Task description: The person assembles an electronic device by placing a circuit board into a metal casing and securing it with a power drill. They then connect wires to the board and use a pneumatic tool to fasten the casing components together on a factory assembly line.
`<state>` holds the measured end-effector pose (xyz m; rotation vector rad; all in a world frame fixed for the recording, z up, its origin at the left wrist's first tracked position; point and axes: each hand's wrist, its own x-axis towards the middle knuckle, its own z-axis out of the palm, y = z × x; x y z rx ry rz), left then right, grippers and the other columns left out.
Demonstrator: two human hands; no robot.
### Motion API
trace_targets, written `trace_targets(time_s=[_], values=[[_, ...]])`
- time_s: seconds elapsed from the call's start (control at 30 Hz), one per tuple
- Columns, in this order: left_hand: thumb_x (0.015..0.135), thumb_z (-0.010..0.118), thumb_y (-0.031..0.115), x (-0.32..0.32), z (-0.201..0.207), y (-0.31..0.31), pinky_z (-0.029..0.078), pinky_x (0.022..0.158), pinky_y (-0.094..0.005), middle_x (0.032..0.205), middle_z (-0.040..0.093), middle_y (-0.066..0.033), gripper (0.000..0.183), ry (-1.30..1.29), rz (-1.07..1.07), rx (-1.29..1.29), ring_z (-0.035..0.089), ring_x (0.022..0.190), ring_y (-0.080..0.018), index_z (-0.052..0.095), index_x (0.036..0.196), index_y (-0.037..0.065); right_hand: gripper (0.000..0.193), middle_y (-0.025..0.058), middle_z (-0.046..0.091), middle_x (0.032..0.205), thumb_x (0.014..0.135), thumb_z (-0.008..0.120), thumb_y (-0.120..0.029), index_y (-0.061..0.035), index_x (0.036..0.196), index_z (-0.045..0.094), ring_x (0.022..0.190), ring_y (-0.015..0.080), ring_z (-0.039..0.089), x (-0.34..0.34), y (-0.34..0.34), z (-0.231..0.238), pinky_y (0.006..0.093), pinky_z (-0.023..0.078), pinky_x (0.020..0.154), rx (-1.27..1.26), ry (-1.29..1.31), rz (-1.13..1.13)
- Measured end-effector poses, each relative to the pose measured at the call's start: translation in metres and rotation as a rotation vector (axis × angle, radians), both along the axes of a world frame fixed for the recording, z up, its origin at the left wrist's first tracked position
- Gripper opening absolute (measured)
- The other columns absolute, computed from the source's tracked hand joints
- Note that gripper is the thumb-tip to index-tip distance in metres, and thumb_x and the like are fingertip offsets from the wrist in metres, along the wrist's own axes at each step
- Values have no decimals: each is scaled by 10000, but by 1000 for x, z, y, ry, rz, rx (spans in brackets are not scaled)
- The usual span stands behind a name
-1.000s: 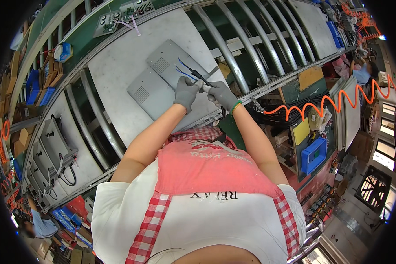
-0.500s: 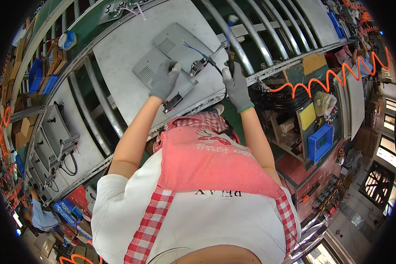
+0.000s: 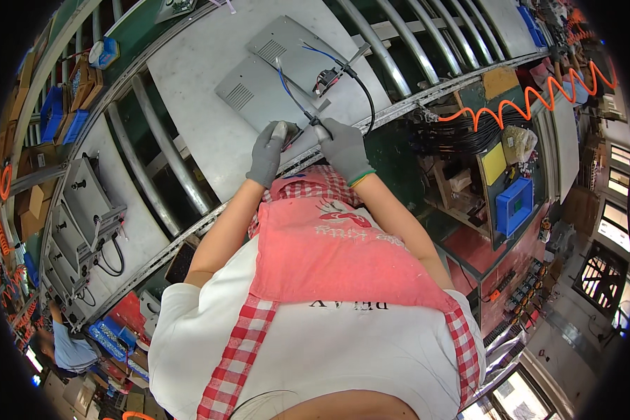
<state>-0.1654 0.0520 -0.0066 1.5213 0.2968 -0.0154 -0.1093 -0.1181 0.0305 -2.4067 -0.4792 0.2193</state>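
Two grey metal panels with vent slots lie overlapping on a white board. My left hand (image 3: 268, 150), in a grey glove, is closed on the near edge of the nearer panel (image 3: 248, 94), beside a dark fitting mostly hidden by the fingers. My gloved right hand (image 3: 344, 148) pinches a black cable (image 3: 311, 117) close to that same edge. The cable's stripped end, with blue wires (image 3: 285, 85), reaches out over the panel. On the farther panel (image 3: 294, 45), a second black cable (image 3: 364, 87) passes by a dark fitting (image 3: 325, 80) and ends in blue wires.
Metal rollers (image 3: 378, 45) run on both sides of the white board (image 3: 189, 84). At the right are a bundle of black cables (image 3: 455, 136), a coiled orange hose (image 3: 525, 94) and a blue bin (image 3: 514, 205). Grey housings (image 3: 87, 196) stand on the left; a person works at lower left.
My right hand has come left and nearer, bringing its cable to the nearer panel's edge. My left hand has slid from the panel's face down to that edge.
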Motion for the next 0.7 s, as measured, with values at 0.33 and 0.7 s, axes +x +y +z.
trace_targets(time_s=[0.33,0.7], values=[[840,654,305,5,-11,-4,426,721,-267,797,583,-53,319,96,61,24,512,739,-128,585,932,8,200,195,632,814,865,512,-219,-43,897,601,783,382,606,-12,20,1,480,470,715,-120,131,156],[816,664,103,30,-13,-4,409,532,-258,725,557,-49,170,370,86,-234,492,580,-131,543,885,5,210,190,659,788,787,557,-193,-32,820,689,789,347,645,15,16,-17,438,491,738,-103,417,164]])
